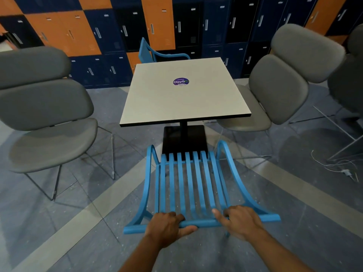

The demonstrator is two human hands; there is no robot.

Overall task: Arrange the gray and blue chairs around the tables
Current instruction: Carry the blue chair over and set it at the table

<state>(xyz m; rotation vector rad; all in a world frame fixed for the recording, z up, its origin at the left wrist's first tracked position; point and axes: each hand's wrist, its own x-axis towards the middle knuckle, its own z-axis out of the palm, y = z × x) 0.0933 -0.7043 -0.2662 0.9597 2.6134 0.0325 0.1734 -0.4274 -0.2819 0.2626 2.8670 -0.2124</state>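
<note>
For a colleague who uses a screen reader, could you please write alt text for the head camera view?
Both hands, left hand and right hand, grip the top rail of a blue slatted chair facing a square white table. Gray padded chairs flank the table, another blue chair sits beyond it, before orange and navy lockers.

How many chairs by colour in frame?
Blue slatted metal chairs: 2, the near one held by both hands, the far one behind the square white table.
Gray padded chairs: 3, at left, right and the right edge.
Total: 5
</note>
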